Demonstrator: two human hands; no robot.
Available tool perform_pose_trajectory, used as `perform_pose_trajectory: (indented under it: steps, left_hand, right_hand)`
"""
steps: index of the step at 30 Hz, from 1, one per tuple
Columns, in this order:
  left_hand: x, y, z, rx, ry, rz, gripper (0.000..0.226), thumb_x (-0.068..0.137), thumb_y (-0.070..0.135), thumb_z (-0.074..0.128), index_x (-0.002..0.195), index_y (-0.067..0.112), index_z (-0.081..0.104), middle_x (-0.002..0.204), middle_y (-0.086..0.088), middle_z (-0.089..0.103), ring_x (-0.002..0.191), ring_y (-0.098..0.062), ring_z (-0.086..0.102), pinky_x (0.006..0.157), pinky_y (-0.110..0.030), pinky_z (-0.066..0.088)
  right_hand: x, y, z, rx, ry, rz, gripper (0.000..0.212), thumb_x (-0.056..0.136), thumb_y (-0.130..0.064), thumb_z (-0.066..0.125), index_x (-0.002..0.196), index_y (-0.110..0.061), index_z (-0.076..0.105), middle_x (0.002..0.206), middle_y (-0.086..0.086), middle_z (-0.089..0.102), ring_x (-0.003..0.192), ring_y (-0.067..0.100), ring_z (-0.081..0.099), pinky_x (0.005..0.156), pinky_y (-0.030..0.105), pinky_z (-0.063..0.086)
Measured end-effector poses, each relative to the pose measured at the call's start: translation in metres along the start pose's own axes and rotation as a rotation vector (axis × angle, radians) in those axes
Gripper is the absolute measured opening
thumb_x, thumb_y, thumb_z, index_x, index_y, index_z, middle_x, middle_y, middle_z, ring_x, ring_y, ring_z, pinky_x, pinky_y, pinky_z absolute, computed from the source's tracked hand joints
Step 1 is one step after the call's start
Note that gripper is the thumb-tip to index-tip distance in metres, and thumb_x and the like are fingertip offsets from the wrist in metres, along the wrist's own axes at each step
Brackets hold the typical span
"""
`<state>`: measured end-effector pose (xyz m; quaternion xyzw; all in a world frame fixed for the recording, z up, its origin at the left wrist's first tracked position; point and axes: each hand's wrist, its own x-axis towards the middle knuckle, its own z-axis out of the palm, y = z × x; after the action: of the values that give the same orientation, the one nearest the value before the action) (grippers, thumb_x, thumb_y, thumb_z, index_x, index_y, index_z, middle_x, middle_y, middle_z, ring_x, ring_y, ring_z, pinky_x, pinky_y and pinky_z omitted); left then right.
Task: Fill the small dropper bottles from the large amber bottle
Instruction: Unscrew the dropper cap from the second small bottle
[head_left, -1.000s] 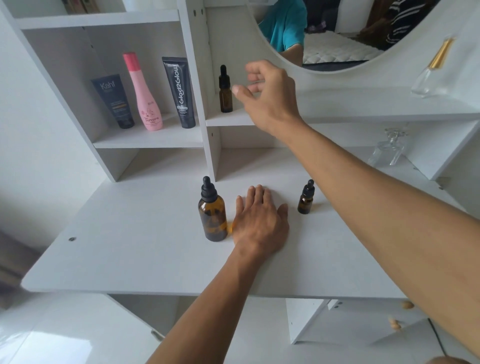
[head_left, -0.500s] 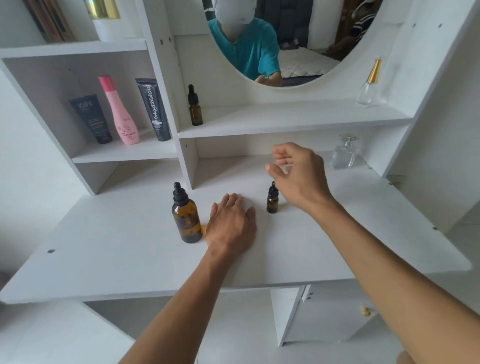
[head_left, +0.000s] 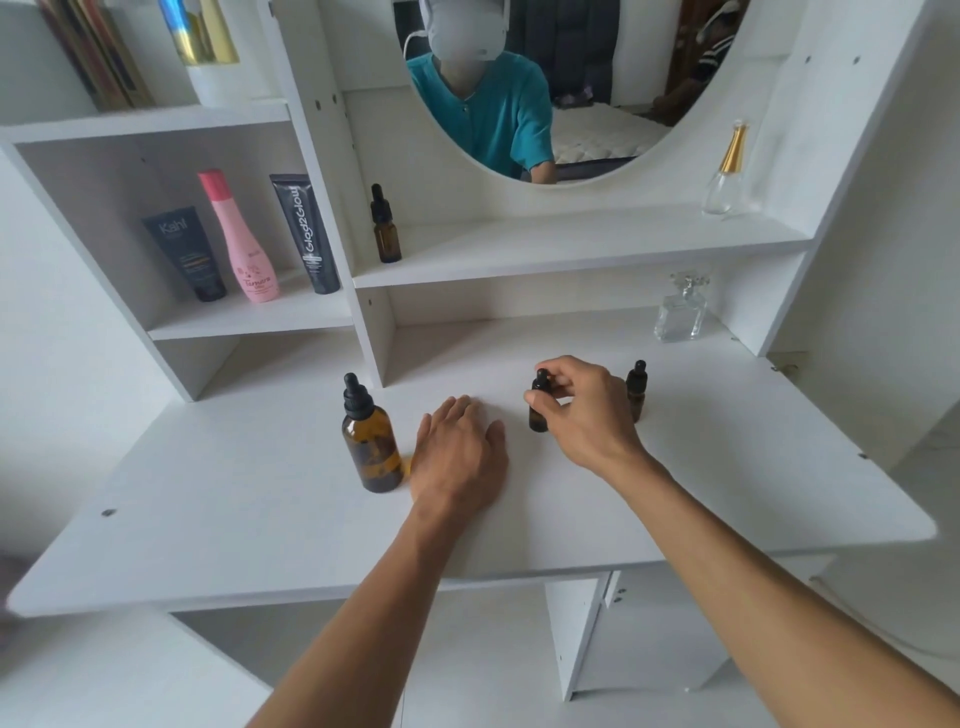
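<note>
The large amber bottle with a black dropper cap stands on the white desk. My left hand lies flat on the desk just right of it, fingers straight. My right hand pinches the black cap of a small dropper bottle that stands on the desk. A second small dropper bottle stands behind that hand, partly hidden. A third dropper bottle stands on the middle shelf.
Two dark tubes and a pink bottle stand on the left shelf. A clear glass perfume bottle sits at the desk's back right, a gold-capped one on the shelf above. A mirror hangs behind.
My right hand came down from near the shelf to the desk and took hold of a small dropper bottle's cap. The view tilted, bringing a second small bottle into sight. Left hand stayed.
</note>
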<state>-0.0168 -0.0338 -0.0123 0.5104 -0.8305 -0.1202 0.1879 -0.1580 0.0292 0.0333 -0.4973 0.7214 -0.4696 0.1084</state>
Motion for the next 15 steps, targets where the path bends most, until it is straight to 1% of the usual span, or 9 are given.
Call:
perform_pose_trajectory:
  steps: [3,5,6,7,8,9,11,13,15]
  left_hand:
    - [-0.002,0.001,-0.002,-0.043,0.025,-0.007,0.034,0.092,0.039,0.033,0.099,0.014,0.056,0.111,-0.004,0.061,0.111,-0.027,0.052,0.1,-0.044,0.041]
    - [-0.004,0.001,-0.004,-0.093,0.035,0.0,0.026,0.092,0.036,0.037,0.094,0.016,0.055,0.106,-0.005,0.062,0.108,-0.029,0.054,0.096,-0.041,0.043]
    - [-0.006,0.0,-0.006,-0.123,0.038,0.015,0.025,0.093,0.033,0.041,0.098,0.015,0.058,0.109,-0.007,0.064,0.109,-0.03,0.055,0.096,-0.039,0.043]
    - [-0.009,0.001,-0.007,-0.158,0.037,0.024,0.028,0.094,0.028,0.044,0.109,0.012,0.062,0.116,-0.008,0.065,0.114,-0.03,0.055,0.098,-0.038,0.042]
    - [-0.012,0.002,-0.01,-0.201,0.036,0.026,0.034,0.093,0.024,0.048,0.121,0.01,0.061,0.125,-0.009,0.063,0.12,-0.029,0.053,0.101,-0.036,0.041]
    - [-0.016,0.002,-0.013,-0.242,0.032,0.023,0.04,0.092,0.02,0.05,0.129,0.01,0.058,0.131,-0.009,0.061,0.124,-0.027,0.051,0.102,-0.034,0.041]
    - [-0.025,0.003,-0.018,-0.314,0.019,0.021,0.047,0.088,0.016,0.054,0.135,0.013,0.054,0.136,-0.006,0.059,0.126,-0.024,0.05,0.101,-0.031,0.04]
    - [-0.032,0.002,-0.022,-0.369,0.01,0.017,0.053,0.085,0.016,0.057,0.137,0.016,0.052,0.137,-0.002,0.058,0.127,-0.02,0.049,0.1,-0.027,0.039]
    - [-0.038,0.002,-0.025,-0.409,0.022,0.013,0.054,0.082,0.021,0.061,0.136,0.019,0.053,0.134,0.003,0.06,0.125,-0.016,0.051,0.098,-0.026,0.042]
  right_hand:
    - [0.0,0.001,0.001,0.016,0.014,0.0,0.014,0.085,-0.012,0.075,0.099,-0.009,0.072,0.086,0.0,0.072,0.08,0.012,0.065,0.089,0.033,0.054]
    - [-0.002,0.0,0.0,0.022,0.011,-0.005,0.013,0.086,-0.012,0.075,0.098,-0.009,0.072,0.084,-0.003,0.07,0.079,0.01,0.065,0.088,0.032,0.054]
    - [-0.004,-0.001,-0.001,0.026,0.011,-0.009,0.012,0.086,-0.012,0.075,0.098,-0.01,0.072,0.084,-0.004,0.07,0.078,0.008,0.064,0.087,0.031,0.054]
    - [-0.006,-0.003,-0.001,0.032,0.012,-0.015,0.012,0.086,-0.012,0.075,0.097,-0.01,0.072,0.084,-0.005,0.07,0.077,0.006,0.064,0.086,0.03,0.055]
    - [-0.009,-0.005,-0.002,0.037,0.01,-0.023,0.012,0.086,-0.012,0.075,0.097,-0.01,0.072,0.084,-0.006,0.07,0.077,0.003,0.064,0.085,0.03,0.055]
    - [-0.011,-0.008,-0.002,0.043,0.006,-0.033,0.012,0.086,-0.012,0.075,0.097,-0.011,0.072,0.084,-0.007,0.07,0.077,0.001,0.064,0.084,0.029,0.055]
    - [-0.017,-0.014,0.0,0.052,-0.011,-0.055,0.012,0.085,-0.013,0.076,0.097,-0.011,0.073,0.085,-0.008,0.071,0.078,-0.003,0.063,0.083,0.028,0.056]
    - [-0.023,-0.02,0.003,0.067,-0.035,-0.074,0.014,0.085,-0.013,0.076,0.098,-0.012,0.073,0.087,-0.008,0.071,0.078,-0.007,0.063,0.082,0.027,0.055]
    - [-0.027,-0.025,0.007,0.078,-0.06,-0.086,0.017,0.084,-0.014,0.077,0.1,-0.014,0.074,0.087,-0.009,0.071,0.079,-0.004,0.063,0.082,0.025,0.055]
